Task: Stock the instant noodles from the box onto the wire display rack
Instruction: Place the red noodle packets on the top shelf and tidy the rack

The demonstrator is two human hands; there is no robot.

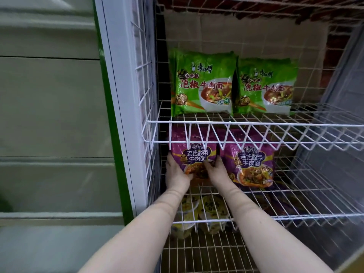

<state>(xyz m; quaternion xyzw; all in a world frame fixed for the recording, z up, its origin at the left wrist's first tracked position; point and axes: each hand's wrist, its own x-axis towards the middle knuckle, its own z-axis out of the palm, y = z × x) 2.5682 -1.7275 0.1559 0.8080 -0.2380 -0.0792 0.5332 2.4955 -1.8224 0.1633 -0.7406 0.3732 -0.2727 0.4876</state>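
Pale green panelled wall (49,105), green-edged white post (122,95), red brick behind (336,44)

Left green pack (202,83): brand 康师傅, big red 泡椒牛肉面. Right green pack (267,85): same print, partly washed by glare. Left purple pack (195,152): 老坛酸菜牛肉面, brand line above half hidden. Right purple pack (252,160): same 老坛酸菜牛肉面. Small print unreadable.

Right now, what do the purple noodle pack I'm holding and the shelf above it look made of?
Purple noodle pack: probably thin plastic film, glossy; it shows wrinkles and light glints over the print. Shelf: apparently metal wire with a smooth white coating; thin straight rods joined in a grid.
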